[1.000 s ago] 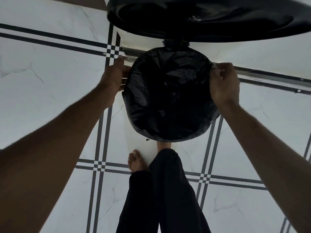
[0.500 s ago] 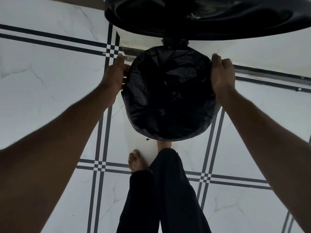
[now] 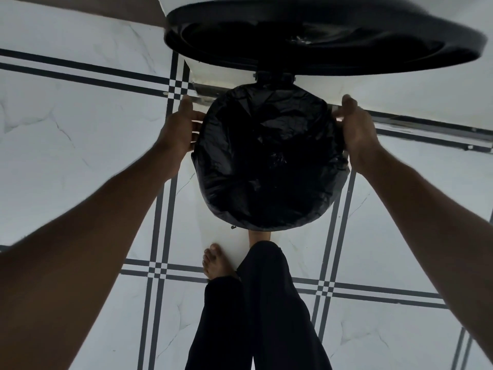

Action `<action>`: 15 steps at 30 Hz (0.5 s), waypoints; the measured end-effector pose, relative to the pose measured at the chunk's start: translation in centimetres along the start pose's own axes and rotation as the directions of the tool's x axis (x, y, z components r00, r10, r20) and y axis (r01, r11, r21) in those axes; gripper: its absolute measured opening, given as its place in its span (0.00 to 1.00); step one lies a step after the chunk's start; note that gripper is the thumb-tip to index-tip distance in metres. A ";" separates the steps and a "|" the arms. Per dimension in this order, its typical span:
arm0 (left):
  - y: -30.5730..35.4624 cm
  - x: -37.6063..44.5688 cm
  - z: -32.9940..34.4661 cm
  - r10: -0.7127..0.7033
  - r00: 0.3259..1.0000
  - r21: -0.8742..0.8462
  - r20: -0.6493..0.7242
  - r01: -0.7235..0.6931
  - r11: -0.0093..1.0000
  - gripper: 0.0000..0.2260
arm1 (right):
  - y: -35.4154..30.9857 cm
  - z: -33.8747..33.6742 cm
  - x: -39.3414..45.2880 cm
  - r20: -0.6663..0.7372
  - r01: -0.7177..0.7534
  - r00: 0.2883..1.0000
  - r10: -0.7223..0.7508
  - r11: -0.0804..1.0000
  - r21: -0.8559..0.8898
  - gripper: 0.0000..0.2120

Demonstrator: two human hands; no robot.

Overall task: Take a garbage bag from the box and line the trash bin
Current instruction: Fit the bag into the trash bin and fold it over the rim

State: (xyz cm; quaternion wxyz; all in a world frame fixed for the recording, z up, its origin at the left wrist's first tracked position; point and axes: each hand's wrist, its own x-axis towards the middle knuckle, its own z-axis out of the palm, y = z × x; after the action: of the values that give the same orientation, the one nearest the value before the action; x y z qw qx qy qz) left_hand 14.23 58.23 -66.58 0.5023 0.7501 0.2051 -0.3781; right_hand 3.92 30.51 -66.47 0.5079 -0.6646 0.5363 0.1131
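A black garbage bag (image 3: 269, 161) fills the mouth of the white trash bin (image 3: 213, 231), its edge folded over the rim. The left hand (image 3: 178, 126) and right hand (image 3: 357, 129) press against opposite sides of the rim, fingers curled on the bag's edge. The black lid (image 3: 320, 36) stands open above. One bare foot (image 3: 217, 263) rests on the tiled floor (image 3: 80, 129).

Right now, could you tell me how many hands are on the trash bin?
2. The left hand is at the left rim of the bag-lined trash bin, and the right hand is at the right rim, opposite.
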 end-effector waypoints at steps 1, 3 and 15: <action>0.1 -0.1 0.0 0.005 1.000 0.011 -0.005 -0.005 1.000 0.25 | 0.1 -0.2 0.1 0.005 0.005 1.000 -0.005 1.000 0.000 0.25; 0.2 -0.2 -0.1 0.017 1.000 0.038 -0.017 -0.017 0.999 0.25 | 0.0 -0.5 0.2 -0.012 0.021 1.000 -0.021 1.000 -0.010 0.23; -2.2 -2.4 -0.3 0.012 0.985 -0.034 -0.170 -0.018 0.999 0.24 | 6.6 -1.7 -5.9 -0.266 -0.153 0.946 0.188 0.977 0.146 0.13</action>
State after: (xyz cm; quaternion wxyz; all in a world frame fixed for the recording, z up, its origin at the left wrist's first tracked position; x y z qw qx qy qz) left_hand 11.31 59.59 -65.94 0.4991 0.7720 0.2482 -0.3056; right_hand -4.56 33.29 -65.22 0.4560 -0.5923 0.6637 0.0288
